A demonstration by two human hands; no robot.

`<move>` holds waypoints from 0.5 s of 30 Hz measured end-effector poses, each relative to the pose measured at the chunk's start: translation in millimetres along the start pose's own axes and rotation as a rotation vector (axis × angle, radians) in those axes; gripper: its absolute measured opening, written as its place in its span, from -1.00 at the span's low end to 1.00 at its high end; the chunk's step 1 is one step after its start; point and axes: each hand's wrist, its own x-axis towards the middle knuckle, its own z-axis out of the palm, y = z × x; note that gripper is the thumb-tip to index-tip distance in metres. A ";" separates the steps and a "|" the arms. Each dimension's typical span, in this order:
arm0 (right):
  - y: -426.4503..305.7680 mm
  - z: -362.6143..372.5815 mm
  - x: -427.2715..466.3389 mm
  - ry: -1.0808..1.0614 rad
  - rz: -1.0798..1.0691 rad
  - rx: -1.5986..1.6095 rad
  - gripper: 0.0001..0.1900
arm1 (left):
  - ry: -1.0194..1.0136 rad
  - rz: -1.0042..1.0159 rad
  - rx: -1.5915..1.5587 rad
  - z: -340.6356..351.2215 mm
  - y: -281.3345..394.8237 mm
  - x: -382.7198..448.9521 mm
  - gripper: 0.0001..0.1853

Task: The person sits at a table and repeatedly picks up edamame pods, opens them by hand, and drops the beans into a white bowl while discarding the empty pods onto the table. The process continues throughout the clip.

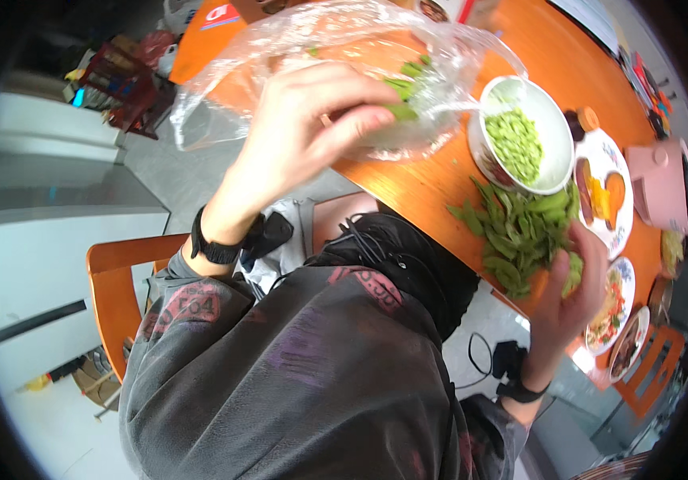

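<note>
My left hand (314, 111) reaches over a clear plastic bag (344, 18) with green bean pods (414, 69) inside. A green pod (404, 112) shows between its thumb and index fingertips. My right hand (580, 282) is at the near side of a pile of green pods (515, 237) on the table. A paler green pod (573, 274) shows between its thumb and fingers; whether it is gripped is unclear. Beyond the pile stands a white bowl (556, 141) part-filled with shelled green beans (513, 144). A bag handle drapes over the bowl's rim.
The orange wooden table (404, 186) has its edge before my lap. To the right are a small dark jar (577, 123), a plate of cut food (604, 147), a pink pot (658, 186) and two more food plates. A wooden chair (110, 288) is at left.
</note>
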 end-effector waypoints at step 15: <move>-12.4 55.2 -7.1 -0.134 0.539 0.918 -0.78 | -0.316 -0.416 -0.677 83.0 45.1 19.5 -0.92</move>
